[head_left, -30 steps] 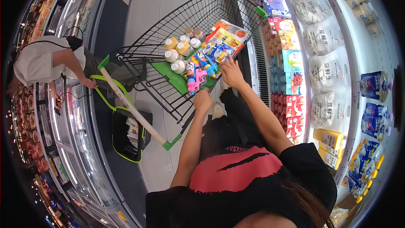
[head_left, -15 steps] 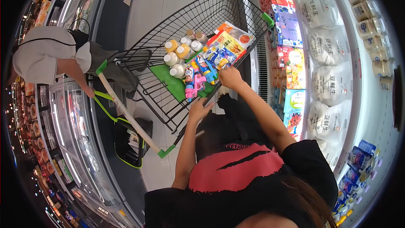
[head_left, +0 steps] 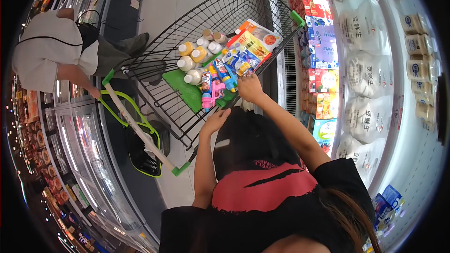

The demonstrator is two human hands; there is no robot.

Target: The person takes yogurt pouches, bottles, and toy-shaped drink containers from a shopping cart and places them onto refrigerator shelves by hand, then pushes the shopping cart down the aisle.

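Observation:
My left hand (head_left: 216, 121) rests at the near side rim of the wire shopping cart (head_left: 183, 133), below a pink toy-like pack (head_left: 214, 93). My right hand (head_left: 250, 87) is closed around the same rim, beside the blue packs (head_left: 241, 60). Inside the cart several white-capped bottles (head_left: 192, 63) stand close together over a green panel (head_left: 180, 89). A yellow and red food packet (head_left: 253, 44) lies toward the far end, overlapping an orange and white one.
Another person (head_left: 51, 58) stands at the left, one hand near the cart handle (head_left: 136, 124) with a black and green basket (head_left: 143, 152). Refrigerated shelves at the right hold cartons (head_left: 323, 47) and bagged white goods (head_left: 368, 72). Glass-fronted cases (head_left: 84, 145) line the left.
The shelf goods have shifted down in view as the cart and I moved along. My right hand has gone from spread fingers by the blue packs to closed on the rim.

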